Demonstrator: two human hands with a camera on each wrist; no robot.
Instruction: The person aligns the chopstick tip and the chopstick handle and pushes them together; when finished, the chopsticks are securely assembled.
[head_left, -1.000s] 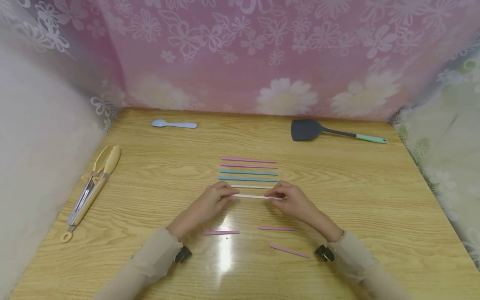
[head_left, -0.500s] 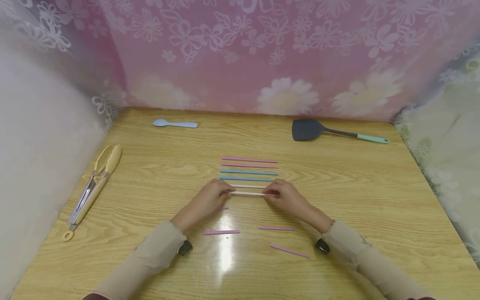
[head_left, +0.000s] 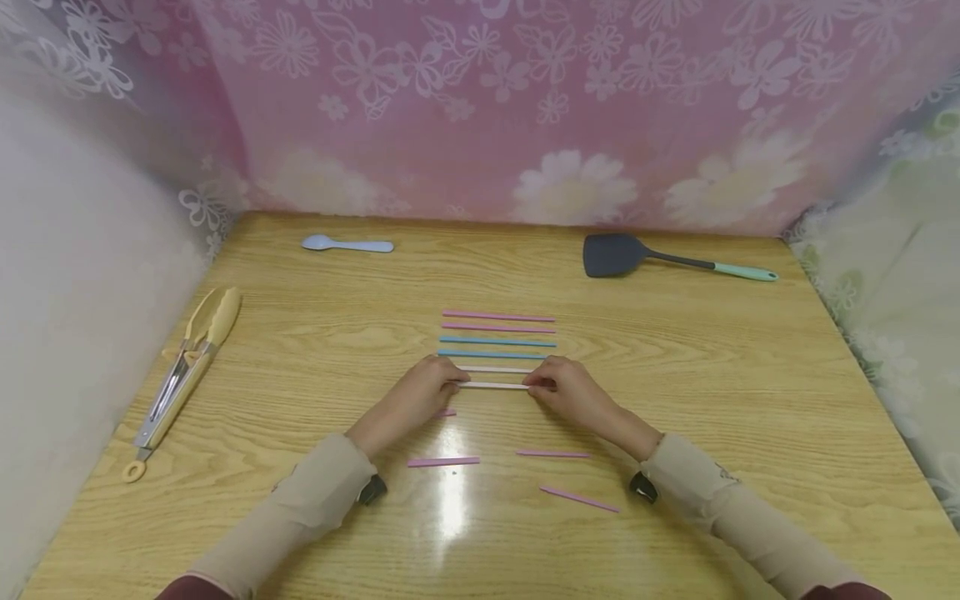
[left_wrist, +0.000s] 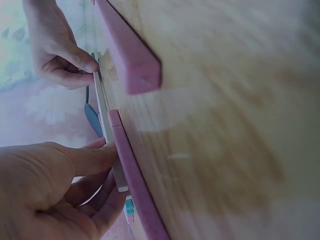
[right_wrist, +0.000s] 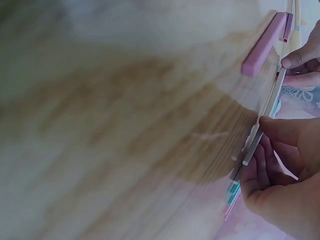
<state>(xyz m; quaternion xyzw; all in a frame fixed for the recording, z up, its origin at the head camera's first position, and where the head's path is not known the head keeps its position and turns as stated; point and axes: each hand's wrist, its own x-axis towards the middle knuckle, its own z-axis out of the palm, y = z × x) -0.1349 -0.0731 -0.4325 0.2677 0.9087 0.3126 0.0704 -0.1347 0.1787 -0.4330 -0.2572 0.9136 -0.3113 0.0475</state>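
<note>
Both hands pinch one white chopstick (head_left: 492, 385) near its ends, close over the table and level. My left hand (head_left: 415, 398) grips the left end between thumb and fingers; in the left wrist view a pink chopstick (left_wrist: 134, 180) lies just in front of the fingertips. At the other end, my right hand (head_left: 573, 393) pinches with thumb and fingers. Just beyond lies a second white chopstick (head_left: 498, 369), parallel, its ends partly hidden by the hands. Farther off, two blue chopsticks (head_left: 495, 342) and two pink chopsticks (head_left: 498, 316) form the same row.
On the near side lie shorter-looking pink sticks (head_left: 444, 462), two of them toward the right (head_left: 579, 499). Yellow-tipped tongs (head_left: 180, 383) rest at the left edge. A pale blue spoon (head_left: 347, 244) and a dark spatula (head_left: 613, 255) lie along the back, before a pink floral curtain (head_left: 420, 125).
The white chopstick has moved slightly away from the person and levelled beside the other white one. The right hand has shifted left along with it; the left hand has moved a little.
</note>
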